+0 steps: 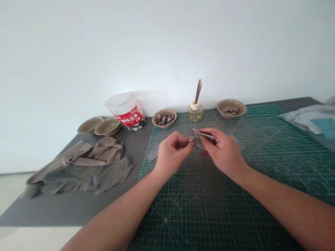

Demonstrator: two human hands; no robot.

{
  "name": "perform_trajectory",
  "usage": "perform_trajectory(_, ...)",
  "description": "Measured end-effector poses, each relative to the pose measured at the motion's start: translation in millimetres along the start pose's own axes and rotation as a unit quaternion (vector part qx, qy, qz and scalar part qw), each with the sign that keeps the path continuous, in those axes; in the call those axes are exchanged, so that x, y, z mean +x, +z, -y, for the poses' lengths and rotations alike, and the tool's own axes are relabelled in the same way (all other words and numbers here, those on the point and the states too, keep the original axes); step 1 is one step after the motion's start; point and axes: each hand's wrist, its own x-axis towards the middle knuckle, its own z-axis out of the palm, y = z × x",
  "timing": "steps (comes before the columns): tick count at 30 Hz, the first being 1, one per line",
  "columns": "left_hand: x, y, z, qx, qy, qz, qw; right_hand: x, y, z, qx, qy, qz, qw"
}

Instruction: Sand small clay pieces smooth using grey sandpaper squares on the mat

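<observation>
Over the green cutting mat point(183, 195), my left hand point(171, 151) pinches a small brownish stone point(191, 139) between thumb and fingertips. My right hand point(222, 148) grips a small folded grey sheet or pouch point(200, 139), its pale edge standing up; which of the two it is I cannot tell. Stone and grey piece meet or nearly meet between the hands. Flat on the mat left of my left hand lies a greyish square piece point(152, 152). Another pale piece point(237, 141) shows partly behind my right hand.
Along the wall stand a tan bowl of stones point(164, 118), a reed diffuser point(195, 112) and a second bowl with stones point(231, 108). Leftward are a red-labelled plastic tub point(127, 113), two tan bowls point(107, 127) and a crumpled grey-brown cloth point(86, 167). A plastic bag point(311, 122) lies right.
</observation>
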Motion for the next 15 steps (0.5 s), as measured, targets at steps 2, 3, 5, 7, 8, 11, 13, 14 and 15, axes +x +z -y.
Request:
perform_trajectory(2, 0.1, -0.4, 1.6, 0.011, 0.000, 0.004, 1.000, -1.4, 1.9, 2.3, 0.059, 0.016, 0.009, 0.998)
perform_trajectory(3, 0.3, -0.7, 2.5, 0.013, -0.001, 0.007, 1.000, -1.4, 2.8, 3.0, 0.082, 0.023, 0.015, 0.996)
perform_trajectory(5, 0.5, -1.0, 4.0, 0.013, -0.003, 0.012, 1.000, 0.1, 4.0, 2.8, 0.114, 0.044, 0.024, 0.992)
perform_trajectory(7, 0.4, -1.1, 4.8, 0.018, -0.003, 0.015, 1.000, 2.4, 4.2, 1.1, 0.129, 0.073, 0.034, 0.988)
perform_trajectory(8, 0.2, -1.1, 4.9, 0.023, -0.002, 0.015, 1.000, 3.4, 3.9, 0.0, 0.129, 0.084, 0.038, 0.987)
perform_trajectory(11, -0.5, -0.9, 4.8, 0.040, -0.003, 0.005, 0.999, 3.3, 1.6, -2.6, 0.105, 0.074, 0.035, 0.991)
perform_trajectory(13, -0.6, -1.2, 4.7, 0.048, -0.006, -0.003, 0.999, 1.0, 0.0, -2.9, 0.054, 0.013, 0.026, 0.998)
perform_trajectory(14, -0.5, -1.5, 4.7, 0.053, -0.008, -0.007, 0.999, -0.5, -0.4, -2.6, 0.025, -0.026, 0.025, 0.999)
perform_trajectory(15, -0.4, -1.8, 4.7, 0.056, -0.008, -0.011, 0.998, -1.8, -0.2, -2.1, 0.002, -0.060, 0.026, 0.998)
